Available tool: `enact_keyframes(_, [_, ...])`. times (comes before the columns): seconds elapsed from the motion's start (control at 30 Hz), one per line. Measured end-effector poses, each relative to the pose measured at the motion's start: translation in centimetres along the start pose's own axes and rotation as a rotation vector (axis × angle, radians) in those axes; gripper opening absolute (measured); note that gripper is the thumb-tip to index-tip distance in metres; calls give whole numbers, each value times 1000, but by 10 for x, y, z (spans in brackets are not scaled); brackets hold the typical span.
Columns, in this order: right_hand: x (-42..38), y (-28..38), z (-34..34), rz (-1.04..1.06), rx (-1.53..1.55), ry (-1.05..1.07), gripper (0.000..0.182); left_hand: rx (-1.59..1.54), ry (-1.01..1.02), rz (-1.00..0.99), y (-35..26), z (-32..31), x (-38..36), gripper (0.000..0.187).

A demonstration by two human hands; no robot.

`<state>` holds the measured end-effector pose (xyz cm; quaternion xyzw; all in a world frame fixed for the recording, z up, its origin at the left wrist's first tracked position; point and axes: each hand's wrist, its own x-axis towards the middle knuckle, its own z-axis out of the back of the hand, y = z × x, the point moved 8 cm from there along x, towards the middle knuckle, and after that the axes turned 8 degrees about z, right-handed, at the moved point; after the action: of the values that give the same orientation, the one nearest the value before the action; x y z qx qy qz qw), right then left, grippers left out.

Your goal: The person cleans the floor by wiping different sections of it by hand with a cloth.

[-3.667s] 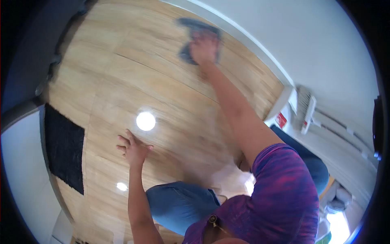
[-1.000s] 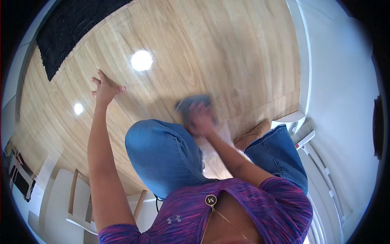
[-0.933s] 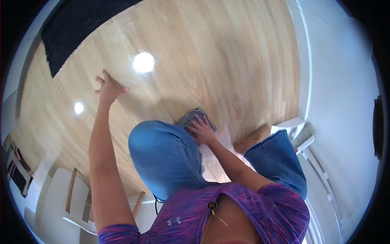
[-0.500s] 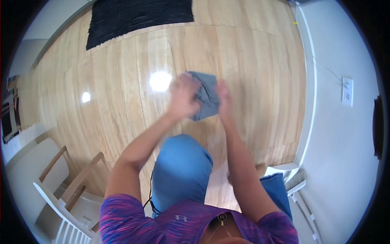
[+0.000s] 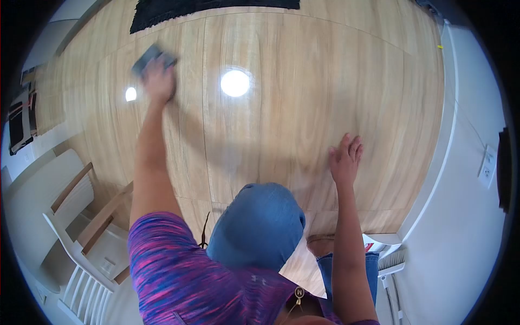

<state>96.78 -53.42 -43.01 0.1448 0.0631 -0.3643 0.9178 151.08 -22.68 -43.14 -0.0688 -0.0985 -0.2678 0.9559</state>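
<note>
A grey folded cloth point(image 5: 150, 58) lies under my left hand point(image 5: 159, 81) at the upper left of the wooden floor point(image 5: 281, 97). That hand is blurred by motion, with its fingers over the cloth and the arm stretched far forward. On the right, my right hand point(image 5: 345, 161) rests on or just over the floor, fingers spread and holding nothing. My bent knee in blue jeans point(image 5: 257, 225) is between the two arms.
A black mat point(image 5: 211, 7) lies at the top edge. White chairs with wooden arms point(image 5: 89, 216) stand at the lower left. Along the right runs a white wall with an outlet point(image 5: 487, 166); a broom point(image 5: 391, 261) is at the lower right.
My left hand has moved forward and left with the grey cloth. My right hand has come away from the cloth to the right and lower. The view has shifted slightly.
</note>
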Motion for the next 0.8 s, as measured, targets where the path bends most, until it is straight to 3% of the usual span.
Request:
enact_keyframes(0.03, [3, -2, 1, -3, 11, 18, 72, 377, 86, -20, 65, -24, -22, 51])
enact_keyframes(0.07, [5, -3, 3, -18, 2, 21, 71, 234, 76, 468, 100, -12, -51, 54])
enact_keyframes(0.13, [4, 2, 4, -39, -11, 34, 70, 42, 455, 402, 21, 23, -30, 55])
enact_keyframes(0.17, [3, 4, 4, -41, -22, 35, 71, -97, 131, 184, -35, 29, -32, 53])
enact_keyframes(0.2, [1, 4, 3, -41, -37, 35, 71, -210, -6, -42, -104, 28, -43, 46])
enact_keyframes(0.23, [4, 3, 3, -38, -55, 27, 71, -409, 151, -145, -179, 27, -59, 47])
enact_keyframes(0.27, [6, 2, 2, -33, -55, 23, 71, -385, 164, -432, -265, 45, -87, 48])
enact_keyframes(0.3, [5, -1, 0, -28, -55, 21, 71, -488, 295, -471, -321, 52, -124, 52])
enact_keyframes(0.33, [4, -3, -2, -20, -52, 21, 72, -564, 246, -578, -360, 80, -161, 53])
enact_keyframes(0.37, [5, -7, -3, -11, -54, 23, 72, -738, 425, -753, -386, 80, -199, 52])
enact_keyframes(0.47, [5, -14, -9, -10, -34, 60, 71, -667, 414, -776, -339, 63, -214, 48])
enact_keyframes(0.5, [5, -13, -6, -31, -23, 86, 71, -508, 307, -643, -291, 58, -189, 47])
enact_keyframes(0.57, [8, -14, -5, -50, -27, 116, 71, -340, 260, -136, -147, 55, -143, 43])
enact_keyframes(0.6, [9, -16, -6, -46, -39, 124, 72, -196, 101, 28, -70, 55, -137, 31])
enact_keyframes(0.67, [8, -15, -8, -19, -36, 104, 72, 3, 16, 53, 83, 41, -161, 44])
enact_keyframes(0.7, [8, -15, -7, 6, -25, 78, 72, 31, 58, 409, 126, 68, -167, 49])
enact_keyframes(0.8, [7, -13, -3, 10, -20, 96, 73, 346, 110, 805, 166, 71, -221, 50])
